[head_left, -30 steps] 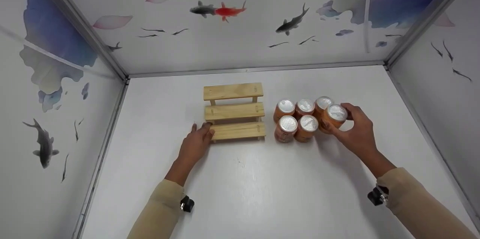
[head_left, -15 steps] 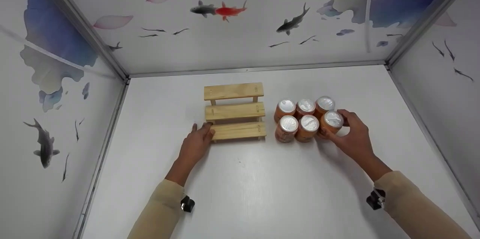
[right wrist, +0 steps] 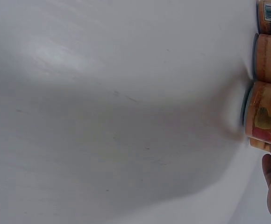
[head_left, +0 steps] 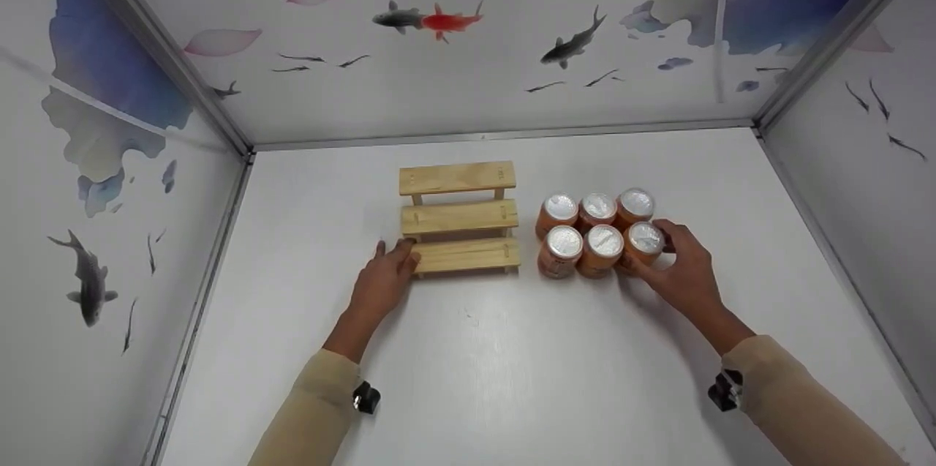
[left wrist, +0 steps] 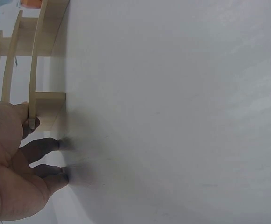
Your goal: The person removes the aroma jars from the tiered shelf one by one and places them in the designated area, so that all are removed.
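Note:
A three-step wooden stand [head_left: 459, 219] sits left of the cans on the white table. My left hand [head_left: 382, 281] pinches the left end of its lowest plank; in the left wrist view the thumb is on one face, a finger on the other, and the remaining fingers reach down to the tabletop. Several orange cans with silver lids stand upright in two rows. Around the front right can [head_left: 643, 243] my right hand [head_left: 686, 265] curls, thumb on the near side and fingers on the far side. Beside it stands the front middle can [head_left: 602, 250], seemingly touching it.
Further cans are the front left can [head_left: 561, 252] and the back row, with its back right can [head_left: 635, 206]. White panels printed with fish enclose the table [head_left: 468, 378] at the back and both sides.
My right hand has brought its can down and slightly left, into line with the front row. The left hand and the stand have stayed where they were.

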The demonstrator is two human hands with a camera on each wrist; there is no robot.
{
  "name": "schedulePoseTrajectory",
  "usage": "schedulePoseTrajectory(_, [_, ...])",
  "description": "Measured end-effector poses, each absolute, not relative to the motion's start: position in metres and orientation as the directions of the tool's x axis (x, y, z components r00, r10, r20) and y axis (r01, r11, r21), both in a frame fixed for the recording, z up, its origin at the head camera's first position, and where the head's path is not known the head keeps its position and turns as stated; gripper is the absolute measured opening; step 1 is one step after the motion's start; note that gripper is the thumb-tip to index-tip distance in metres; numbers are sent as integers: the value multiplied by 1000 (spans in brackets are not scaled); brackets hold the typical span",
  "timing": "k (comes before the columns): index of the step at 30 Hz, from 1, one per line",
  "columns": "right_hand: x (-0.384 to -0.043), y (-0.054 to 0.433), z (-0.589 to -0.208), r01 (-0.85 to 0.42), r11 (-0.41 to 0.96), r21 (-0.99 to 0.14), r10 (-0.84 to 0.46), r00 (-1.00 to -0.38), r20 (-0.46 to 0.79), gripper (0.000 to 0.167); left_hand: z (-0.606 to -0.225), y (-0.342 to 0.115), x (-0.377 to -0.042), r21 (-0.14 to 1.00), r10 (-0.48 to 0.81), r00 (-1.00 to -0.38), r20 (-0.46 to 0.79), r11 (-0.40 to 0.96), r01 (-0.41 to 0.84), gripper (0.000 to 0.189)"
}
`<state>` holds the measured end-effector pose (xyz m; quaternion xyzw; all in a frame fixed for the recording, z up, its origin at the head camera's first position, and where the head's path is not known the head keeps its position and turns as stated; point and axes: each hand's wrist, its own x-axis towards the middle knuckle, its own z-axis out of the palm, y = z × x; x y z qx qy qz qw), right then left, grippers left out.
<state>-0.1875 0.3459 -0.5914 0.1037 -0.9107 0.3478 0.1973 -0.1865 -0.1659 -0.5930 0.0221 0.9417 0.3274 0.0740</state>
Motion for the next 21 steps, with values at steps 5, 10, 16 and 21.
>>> schedulePoseTrajectory(5, [-187, 345, -591, -317, 736, -598, -48, -906, 421, 71, -593, -165, -187, 616, 88, -988, -125, 788, -7, 54])
schedulePoseTrajectory(10, [-188, 344, -590, -305, 739, -601, -46, -912, 407, 73, -592, -164, -187, 618, 80, -990, -115, 786, -8, 54])
schedulePoseTrajectory(16, [-188, 343, -590, -284, 740, -610, -44, -925, 377, 75, -592, -163, -185, 609, 73, -992, -103, 793, -5, 53])
schedulePoseTrajectory(21, [-187, 342, -590, -274, 743, -610, -41, -929, 367, 75, -592, -163, -185, 612, 71, -993, -99, 791, -5, 53])
